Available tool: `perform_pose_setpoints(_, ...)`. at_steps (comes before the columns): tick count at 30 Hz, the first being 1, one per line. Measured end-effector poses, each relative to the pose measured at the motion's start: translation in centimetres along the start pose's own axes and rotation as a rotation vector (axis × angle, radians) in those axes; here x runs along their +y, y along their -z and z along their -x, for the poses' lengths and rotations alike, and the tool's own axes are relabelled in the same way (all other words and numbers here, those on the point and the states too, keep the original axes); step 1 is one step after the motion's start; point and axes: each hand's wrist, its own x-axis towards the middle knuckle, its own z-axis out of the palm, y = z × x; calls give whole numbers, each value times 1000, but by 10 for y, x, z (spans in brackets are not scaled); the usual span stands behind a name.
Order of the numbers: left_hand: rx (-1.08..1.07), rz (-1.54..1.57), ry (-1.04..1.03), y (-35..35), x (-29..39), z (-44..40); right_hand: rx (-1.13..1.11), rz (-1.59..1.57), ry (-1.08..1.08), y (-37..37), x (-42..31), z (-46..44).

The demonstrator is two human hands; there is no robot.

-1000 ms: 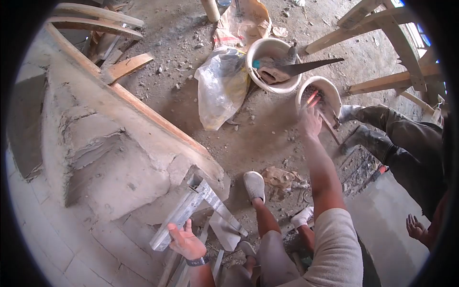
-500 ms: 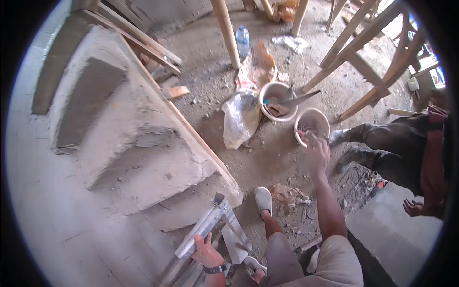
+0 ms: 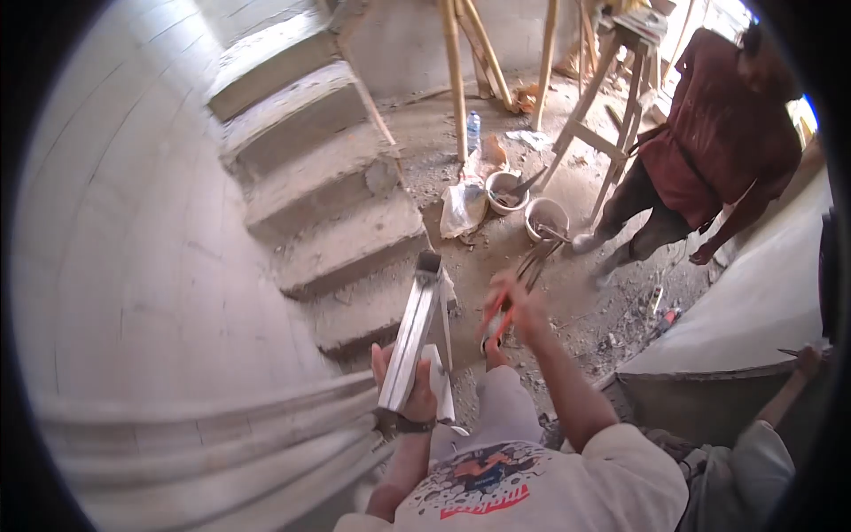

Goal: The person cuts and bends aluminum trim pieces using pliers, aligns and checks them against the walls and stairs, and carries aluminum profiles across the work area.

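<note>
This is an indoor building site: bare concrete steps (image 3: 332, 217) climb on the left beside a block wall (image 3: 160, 257), rubble (image 3: 613, 341) litters the dusty floor (image 3: 572, 285), poles (image 3: 454, 84) stand at the far side, and near a rough timber trestle (image 3: 579, 111) sit buckets (image 3: 506, 207), one holding a saw (image 3: 533, 181)

The right hand (image 3: 526, 312) has drawn back from the bucket (image 3: 529, 222) toward the person's own legs (image 3: 505, 403), bringing the red-handled tool (image 3: 506, 321) that earlier showed within the bucket's rim.
</note>
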Motion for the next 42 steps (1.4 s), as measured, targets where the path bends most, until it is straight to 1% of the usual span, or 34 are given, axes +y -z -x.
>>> perform_pose_setpoints(2,-25,-316,-303,25,33,-7,-34,137,-273,-6,35,61)
perform_pose_setpoints(4,-184,-497,-183,47,93,-19,-195,302,-442,-14,46,127)
perform_pose_setpoints(6,38,-107,-556,43,82,-29,-346,417,-588,-17,57,181)
perform_pose_setpoints(8,-51,-215,-613,59,110,-46,-462,472,-682,-15,66,220)
perform_pose_setpoints(11,-85,-367,-750,72,118,-63,-495,490,-612,-35,30,261)
perform_pose_setpoints(14,-224,-416,-662,86,116,-62,-511,411,-596,-26,11,269)
perform_pose_setpoints(17,-395,-471,-612,101,115,-53,-531,419,-473,-35,-10,281)
perform_pose_setpoints(18,-456,-491,-598,104,110,-46,-551,452,-448,-38,-14,284)
perform_pose_setpoints(19,-459,-474,-634,105,107,-38,-570,483,-425,-40,-17,287)
perform_pose_setpoints(21,-504,-512,-622,106,101,-20,-598,527,-334,-39,-10,293)
perform_pose_setpoints(22,-529,-531,-613,107,99,-9,-593,625,-299,-35,-7,296)
perform_pose_setpoints(24,-532,-560,-610,109,95,9,-586,825,-230,-33,-9,304)
perform_pose_setpoints(25,-523,-573,-619,107,95,13,-577,945,-231,-40,-25,311)
perform_pose_setpoints(28,-530,-588,-560,109,101,30,-546,963,-52,-26,0,313)
perform_pose_setpoints(34,-491,-628,-553,116,101,53,-568,1108,86,-10,20,314)
perform_pose_setpoints(37,-492,-655,-502,114,101,72,-608,1186,-23,-2,18,315)
perform_pose_setpoints(40,-529,-658,-457,111,100,91,-633,1255,-85,8,18,315)
perform_pose_setpoints(42,-533,-608,-515,107,95,103,-653,1282,-57,18,25,316)
